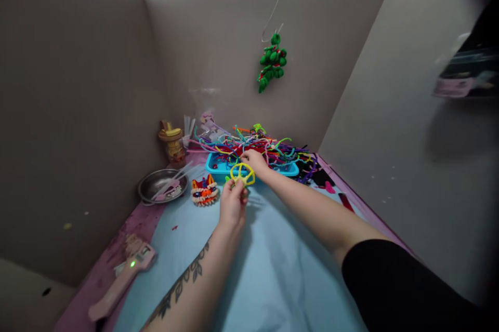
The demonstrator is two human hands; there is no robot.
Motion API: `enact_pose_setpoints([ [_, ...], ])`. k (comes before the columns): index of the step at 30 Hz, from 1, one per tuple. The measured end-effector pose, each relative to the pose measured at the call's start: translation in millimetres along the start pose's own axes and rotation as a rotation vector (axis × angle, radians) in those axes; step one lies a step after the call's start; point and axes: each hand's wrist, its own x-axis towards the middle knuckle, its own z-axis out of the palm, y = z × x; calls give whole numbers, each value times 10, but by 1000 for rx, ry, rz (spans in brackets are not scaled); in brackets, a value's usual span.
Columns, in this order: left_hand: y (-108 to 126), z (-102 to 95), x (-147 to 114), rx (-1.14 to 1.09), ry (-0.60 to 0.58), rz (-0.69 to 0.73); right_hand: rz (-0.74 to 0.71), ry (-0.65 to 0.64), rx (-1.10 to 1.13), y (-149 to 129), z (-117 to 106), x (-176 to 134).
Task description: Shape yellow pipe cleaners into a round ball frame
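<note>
My left hand (233, 204) is closed in a pinch on a yellow pipe-cleaner shape (242, 173), a rounded frame with spokes inside. A bit of bright green shows at its lower left, by my fingertips. Farther forward, my right hand (254, 161) is over the blue tray (218, 167), which is heaped with many-coloured pipe cleaners (253, 141). Its fingers are bent together among the stems, and what they grip is hidden. Left of my left hand stands an orange, cream and blue pipe-cleaner piece (205, 191).
A metal bowl (146, 186) holding clear sticks sits at left, before a brown and yellow cup (171, 145). Nearer lies a pink glue gun (120, 282) with a green light. A green pipe-cleaner tree (273, 62) hangs by wire. Grey panels (218, 41) enclose the table.
</note>
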Motion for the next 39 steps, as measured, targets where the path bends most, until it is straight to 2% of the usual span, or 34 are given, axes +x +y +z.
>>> enact_pose_setpoints([
  [4, 6, -143, 80, -61, 68, -30, -80, -69, -23, -288, 238, 237],
  [7, 32, -195, 60, -106, 117, -76, -88, -116, -73, -471, 405, 411],
  [10, 87, -210, 24, -185, 157, -147, -65, -146, -109, -559, 511, 529],
  [12, 129, -220, 7, -250, 173, -183, -71, -127, -53, -557, 508, 592],
  [16, 193, -237, -4, -328, 226, -223, -14, 14, 264, -458, 261, 752],
  [19, 206, -231, -1, -333, 255, -227, 86, 61, 530, -387, -19, 860],
  [21, 205, -227, 1, -325, 264, -219, 121, 102, 617, -368, -153, 871],
  [23, 201, -231, 2, -320, 262, -211, 132, 72, 623, -361, -223, 824],
  [27, 208, -261, 7, -321, 251, -179, 134, -176, 650, -237, -334, 705],
  [29, 220, -270, 11, -312, 252, -169, 167, -97, 683, -57, -466, 707],
  [32, 237, -260, 3, -291, 240, -167, 275, 217, 630, 303, -718, 755],
  [34, 241, -240, -13, -292, 233, -170, 264, 282, 465, 502, -810, 751],
  [36, 239, -222, -28, -303, 232, -175, 201, 164, 251, 600, -780, 685],
  [39, 230, -215, -36, -303, 247, -177, 1, -12, 65, 550, -537, 495],
])
